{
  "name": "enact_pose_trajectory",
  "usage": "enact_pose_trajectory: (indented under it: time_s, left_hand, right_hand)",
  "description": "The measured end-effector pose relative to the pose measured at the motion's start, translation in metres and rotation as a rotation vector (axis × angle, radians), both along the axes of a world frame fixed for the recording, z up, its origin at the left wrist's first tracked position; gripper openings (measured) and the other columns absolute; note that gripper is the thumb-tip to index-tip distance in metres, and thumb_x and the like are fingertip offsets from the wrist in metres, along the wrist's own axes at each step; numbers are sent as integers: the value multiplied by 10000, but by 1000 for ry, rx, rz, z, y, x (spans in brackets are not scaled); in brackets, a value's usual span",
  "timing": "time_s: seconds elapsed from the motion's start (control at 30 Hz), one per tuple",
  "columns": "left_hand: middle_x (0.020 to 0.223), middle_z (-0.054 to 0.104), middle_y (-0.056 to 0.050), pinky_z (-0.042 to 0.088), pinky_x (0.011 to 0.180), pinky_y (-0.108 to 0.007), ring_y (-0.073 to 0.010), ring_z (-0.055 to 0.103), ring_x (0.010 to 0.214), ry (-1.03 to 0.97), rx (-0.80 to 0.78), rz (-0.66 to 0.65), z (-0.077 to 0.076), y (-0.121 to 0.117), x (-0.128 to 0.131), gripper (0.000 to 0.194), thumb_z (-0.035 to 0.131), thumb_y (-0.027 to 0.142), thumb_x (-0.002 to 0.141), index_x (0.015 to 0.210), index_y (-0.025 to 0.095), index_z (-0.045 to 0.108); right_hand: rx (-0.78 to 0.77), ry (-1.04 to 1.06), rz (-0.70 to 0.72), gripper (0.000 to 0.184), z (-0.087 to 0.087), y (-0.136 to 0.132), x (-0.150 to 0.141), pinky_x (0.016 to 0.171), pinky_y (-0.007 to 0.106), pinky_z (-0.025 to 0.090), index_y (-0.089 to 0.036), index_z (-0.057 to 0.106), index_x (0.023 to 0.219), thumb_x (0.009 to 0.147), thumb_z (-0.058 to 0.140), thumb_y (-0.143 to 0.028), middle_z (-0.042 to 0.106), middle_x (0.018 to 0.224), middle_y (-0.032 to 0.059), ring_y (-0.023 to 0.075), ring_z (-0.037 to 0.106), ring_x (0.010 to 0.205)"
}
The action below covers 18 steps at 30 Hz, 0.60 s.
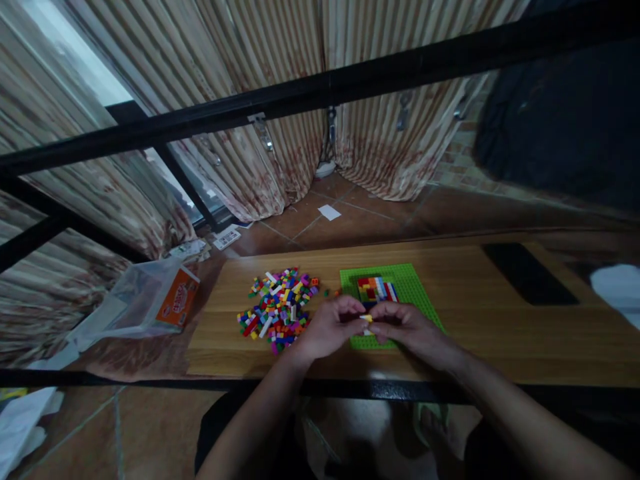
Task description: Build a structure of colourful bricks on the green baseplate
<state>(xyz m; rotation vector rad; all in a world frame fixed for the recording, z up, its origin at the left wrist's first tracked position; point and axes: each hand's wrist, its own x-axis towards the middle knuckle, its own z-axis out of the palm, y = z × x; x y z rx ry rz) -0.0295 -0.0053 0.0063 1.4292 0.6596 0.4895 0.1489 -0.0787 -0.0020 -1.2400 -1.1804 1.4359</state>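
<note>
Over the near part of a green baseplate (420, 293), my left hand (336, 325) and my right hand (407, 328) meet with their fingertips close together. Pinched between them are small toy bricks (369, 319), yellow and white; how they join is too small to make out. Just beyond my fingers, a block of coloured bricks (370, 287) in red, orange, white and blue sits on the baseplate, its near side partly hidden by my hands. To the left, a loose pile of small bricks (280, 308) in many colours lies on the wooden table (465, 333).
A dark phone-like slab (530, 272) lies on the table's right side. Left of the table stands a clear plastic bag (145, 293) with an orange label. A black metal bar (300, 91) crosses beyond the table, before striped curtains (280, 40). White paper (329, 212) lies on the tiled floor.
</note>
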Motion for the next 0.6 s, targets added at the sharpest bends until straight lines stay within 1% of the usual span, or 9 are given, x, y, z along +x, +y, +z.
enact_pose_trajectory:
  time_s: [0.1,0.23,0.37,0.47,0.6]
  left_hand:
    - [727,603,1,471,638,-234,-107,575,649,11,-50,43,2,0,5,260,669,383,796,852,140,596]
    - [657,564,20,443,560,-212,-100,541,594,91,43,89,-2,-5,15,272,615,420,829,816,149,587]
    - [646,535,30,416,512,-201,-85,514,547,74,96,131,-7,-8,19,289,632,426,811,757,152,558]
    - [620,541,29,416,514,-206,-85,512,527,58,103,129,-5,-7,18,276,632,410,813,745,152,562]
    - [607,569,16,433,527,-217,-92,527,518,-2,39,87,0,-9,17,249,611,382,829,759,146,571]
  right_hand:
    - [22,39,-43,324,0,3,2,597,256,403,-180,633,803,720,739,-475,581,652,-33,103,499,589]
    - [63,11,-97,325,-3,5,1,583,254,381,-182,622,769,744,713,-493,551,620,-36,103,474,580]
    - [83,-11,-100,327,-5,5,-1,580,251,384,-186,610,737,760,697,-501,547,618,-33,105,478,586]
    - [76,8,-96,335,-4,2,-3,582,255,407,-189,613,743,750,701,-512,573,634,-24,111,502,591]
    - [50,83,-66,321,-2,1,4,622,270,459,-185,642,796,749,707,-496,630,701,0,124,559,634]
